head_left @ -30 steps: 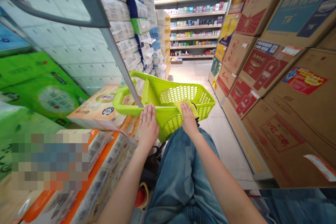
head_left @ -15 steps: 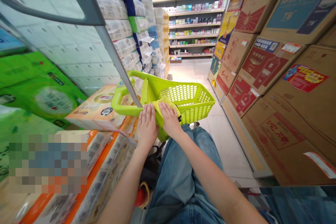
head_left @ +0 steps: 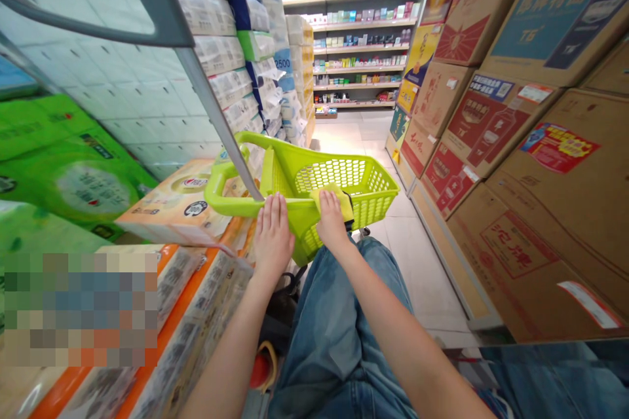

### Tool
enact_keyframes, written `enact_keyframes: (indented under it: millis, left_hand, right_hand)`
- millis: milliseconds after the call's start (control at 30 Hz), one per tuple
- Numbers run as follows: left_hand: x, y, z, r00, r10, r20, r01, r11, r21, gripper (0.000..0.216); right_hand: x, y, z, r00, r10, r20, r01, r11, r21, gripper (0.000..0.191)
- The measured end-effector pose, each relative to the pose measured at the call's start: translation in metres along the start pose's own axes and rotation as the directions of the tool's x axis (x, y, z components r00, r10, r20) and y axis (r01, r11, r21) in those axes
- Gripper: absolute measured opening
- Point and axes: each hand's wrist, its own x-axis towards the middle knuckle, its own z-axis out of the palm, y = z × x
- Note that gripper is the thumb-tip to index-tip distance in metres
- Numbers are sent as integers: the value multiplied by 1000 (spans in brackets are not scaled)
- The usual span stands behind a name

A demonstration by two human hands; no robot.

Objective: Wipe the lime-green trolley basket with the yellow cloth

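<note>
In the head view, a lime-green wheeled shopping basket [head_left: 371, 209] stands in front of my knees, with slotted walls and a grey pull handle [head_left: 221, 121] rising from its left part. My left hand [head_left: 274, 229] holds the near rim beside the foot of that pull handle, its fingers laid over the edge and its thumb hidden. A yellow cloth [head_left: 344, 203] with a dark edge lies folded over the same rim. On it my right hand [head_left: 333, 216] is closed, pressing the cloth against the rim.
Green packs [head_left: 83, 170] and orange-edged tissue packs [head_left: 196, 288] are stacked at my left. Stacked cartons [head_left: 535, 203] line the right side of the aisle. Shelves [head_left: 363, 52] of small goods stand at the far end. A tiled floor [head_left: 407, 249] runs between.
My right hand has slid the yellow cloth along the near rim to the right, away from my left hand. My left hand stays on the rim. The view has shifted slightly.
</note>
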Motion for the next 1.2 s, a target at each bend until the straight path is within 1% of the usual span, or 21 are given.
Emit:
enact_keyframes:
  millis: [67,133,167,233,300,367,500,600,700,767,833,867,933,1000,1033,1100,1200]
  left_hand:
    - [0,0,1,1000,-11,6,11,1000,4,77]
    - [0,0,2,1000,-29,8,29,1000,7,70]
    - [0,0,2,999,-35,8,35,999,7,68]
    - [0,0,2,1000,-30,6,30,1000,7,69]
    - [0,-1,3,1000,-15,4,14,1000,6,75]
    - [0,-1,2,1000,-6,4,6,1000,2,80]
    - [0,0,0,1000,-3,1,3,1000,-1,83]
    - [0,1,-2,1000,-1,0,1,1000,-2,84]
    - [0,1,-3,1000,3,-1,-3,1000,-14,86]
    - [0,1,-3,1000,1,-5,-1,1000,-19,87]
    - [0,1,-3,1000,-3,-5,3,1000,-19,87]
    - [0,1,-2,1000,-5,-4,5,1000,-17,86]
    - [0,1,-1,1000,-9,-1,9,1000,-9,82]
    - [0,1,1,1000,-18,-6,18,1000,-2,75]
    - [0,1,1,1000,-20,-10,20,1000,-1,73]
    - [0,0,2,1000,-16,-19,16,1000,-4,74]
    - [0,-1,2,1000,-2,-17,2,1000,-12,82]
  right_hand:
    - [0,-27,9,994,-97,43,96,995,35,83]
    - [-1,-46,13,982,-175,68,172,984,48,81]
    - [-2,-51,13,977,-200,75,197,979,50,81]
    - [-5,-52,11,968,-238,83,235,971,49,80]
    - [-7,-42,8,961,-265,81,263,964,41,81]
    - [-9,-27,4,962,-265,65,264,964,20,84]
    - [-13,9,-4,979,-202,27,203,977,-58,88]
    - [-14,37,-11,994,-108,-10,106,989,-106,85]
    - [-11,52,-14,995,44,-89,-52,995,-89,87]
    - [-7,46,-9,985,117,-126,-122,992,-35,90]
    - [-4,27,1,987,121,-103,-120,993,17,89]
    - [-3,14,6,993,91,-73,-88,995,38,88]
    - [-3,-14,16,1000,-19,-8,20,996,82,86]
    - [-5,-37,22,991,-134,19,131,983,126,87]
    - [-6,-43,22,984,-176,21,171,975,140,88]
    - [-8,-45,20,973,-227,27,222,965,139,88]
    - [-11,-27,10,968,-249,31,245,965,90,89]
